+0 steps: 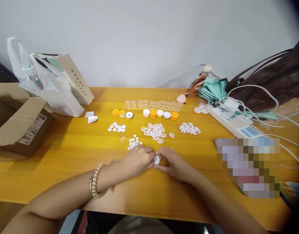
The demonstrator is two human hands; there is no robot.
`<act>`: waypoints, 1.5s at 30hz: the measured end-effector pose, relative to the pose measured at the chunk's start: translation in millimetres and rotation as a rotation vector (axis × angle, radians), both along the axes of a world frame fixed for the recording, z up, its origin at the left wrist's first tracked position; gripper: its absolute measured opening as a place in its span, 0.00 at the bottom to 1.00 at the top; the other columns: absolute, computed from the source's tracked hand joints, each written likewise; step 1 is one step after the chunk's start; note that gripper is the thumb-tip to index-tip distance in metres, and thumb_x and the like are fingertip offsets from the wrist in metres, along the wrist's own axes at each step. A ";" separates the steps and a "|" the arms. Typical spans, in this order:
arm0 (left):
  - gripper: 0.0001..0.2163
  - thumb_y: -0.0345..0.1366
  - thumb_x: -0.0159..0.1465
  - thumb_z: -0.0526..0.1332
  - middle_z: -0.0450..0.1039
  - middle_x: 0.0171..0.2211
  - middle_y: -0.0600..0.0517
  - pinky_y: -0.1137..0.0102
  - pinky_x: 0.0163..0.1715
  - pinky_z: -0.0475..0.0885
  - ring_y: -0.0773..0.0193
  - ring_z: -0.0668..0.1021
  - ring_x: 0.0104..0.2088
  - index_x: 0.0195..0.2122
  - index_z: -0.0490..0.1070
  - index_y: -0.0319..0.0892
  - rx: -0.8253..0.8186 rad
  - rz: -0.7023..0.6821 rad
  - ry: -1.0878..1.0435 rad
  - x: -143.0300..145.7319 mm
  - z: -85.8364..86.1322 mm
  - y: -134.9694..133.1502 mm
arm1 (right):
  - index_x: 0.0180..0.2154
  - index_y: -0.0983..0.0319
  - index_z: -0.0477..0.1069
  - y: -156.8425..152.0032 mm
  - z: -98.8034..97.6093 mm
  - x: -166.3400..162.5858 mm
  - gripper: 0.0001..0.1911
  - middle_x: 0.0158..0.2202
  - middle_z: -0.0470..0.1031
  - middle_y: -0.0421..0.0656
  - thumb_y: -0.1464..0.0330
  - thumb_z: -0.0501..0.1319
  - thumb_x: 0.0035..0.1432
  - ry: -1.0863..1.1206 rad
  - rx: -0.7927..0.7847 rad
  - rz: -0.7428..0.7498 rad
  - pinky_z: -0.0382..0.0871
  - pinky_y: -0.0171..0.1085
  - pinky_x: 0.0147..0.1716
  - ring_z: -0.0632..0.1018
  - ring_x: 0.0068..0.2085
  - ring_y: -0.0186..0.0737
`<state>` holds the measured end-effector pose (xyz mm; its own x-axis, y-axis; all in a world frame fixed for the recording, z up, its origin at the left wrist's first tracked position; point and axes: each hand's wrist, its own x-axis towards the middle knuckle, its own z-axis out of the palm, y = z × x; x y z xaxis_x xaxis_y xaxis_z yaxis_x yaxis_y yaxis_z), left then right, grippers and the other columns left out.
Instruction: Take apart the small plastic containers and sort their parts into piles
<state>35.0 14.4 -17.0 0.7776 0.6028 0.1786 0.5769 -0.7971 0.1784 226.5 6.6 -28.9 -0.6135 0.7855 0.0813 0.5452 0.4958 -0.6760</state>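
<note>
My left hand [137, 160] and my right hand [172, 162] meet at the middle of the yellow table [66, 156], fingers curled. Both pinch one small white round part [156, 159] between their fingertips. A bead bracelet [95, 181] circles my left wrist. Just beyond my left hand lies a cluster of small white discs [134, 142]. Further back lie heaps of white perforated pieces [154, 131], another heap of them [189, 128], and a third group of white buttons [116, 127].
A row of clear small cups [153, 104] and orange and white caps [161, 113] lines the back. A cardboard box [15, 123] and plastic bag [51, 87] stand left. A power strip [237, 123], cables, a bottle [197, 84] and dark bag [273, 81] crowd the right.
</note>
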 end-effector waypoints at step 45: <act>0.10 0.29 0.67 0.50 0.72 0.36 0.47 0.68 0.39 0.70 0.63 0.72 0.39 0.40 0.71 0.37 -0.022 -0.135 -0.189 0.0 -4.8 -7.2 | 0.28 0.60 0.61 1.5 -1.9 -2.0 0.11 0.26 0.65 0.36 0.72 0.64 0.47 0.070 -0.011 -0.045 0.61 0.35 0.32 0.67 0.29 0.34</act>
<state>35.0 7.1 -21.8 0.8054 0.5007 0.3171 0.4198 -0.8597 0.2911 224.6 8.1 -30.8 -0.5703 0.8135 0.1139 0.5179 0.4638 -0.7188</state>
